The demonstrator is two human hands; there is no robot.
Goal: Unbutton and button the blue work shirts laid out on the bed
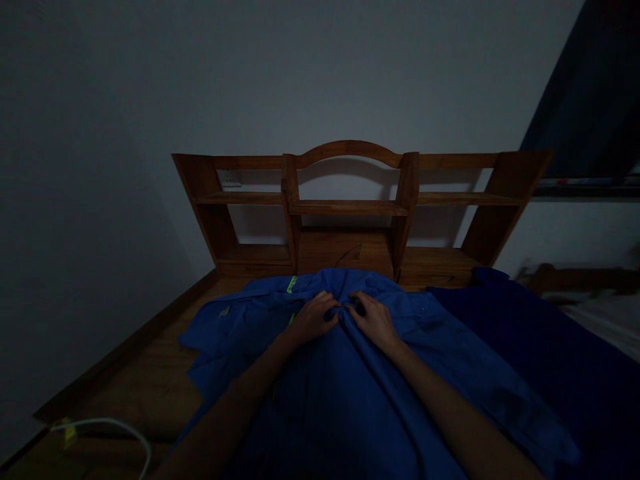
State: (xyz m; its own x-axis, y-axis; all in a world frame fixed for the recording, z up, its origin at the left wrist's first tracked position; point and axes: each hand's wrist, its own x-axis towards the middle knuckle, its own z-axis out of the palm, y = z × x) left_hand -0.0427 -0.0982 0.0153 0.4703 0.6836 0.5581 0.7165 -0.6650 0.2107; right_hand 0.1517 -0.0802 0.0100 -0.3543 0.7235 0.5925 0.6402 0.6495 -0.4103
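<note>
A blue work garment (320,393) with yellow-green reflective strips lies spread over a wooden desk top, its near part reaching the bottom of the view. My left hand (316,316) pinches the cloth close to the garment's upper middle. Right beside it, my right hand (374,321) pinches the same gathered spot, thumb and fingers bent inward. A fold runs down from between the hands toward the lower right. Dim light and the fingers hide whether a button or other fastening is between the fingertips.
Behind the garment stands a wooden shelf unit (350,208) against the wall. Dark blue cloth (540,333) lies to the right. At lower left, a pale cable (115,422) curves over the wooden surface (150,380). A dark curtain (590,100) hangs upper right.
</note>
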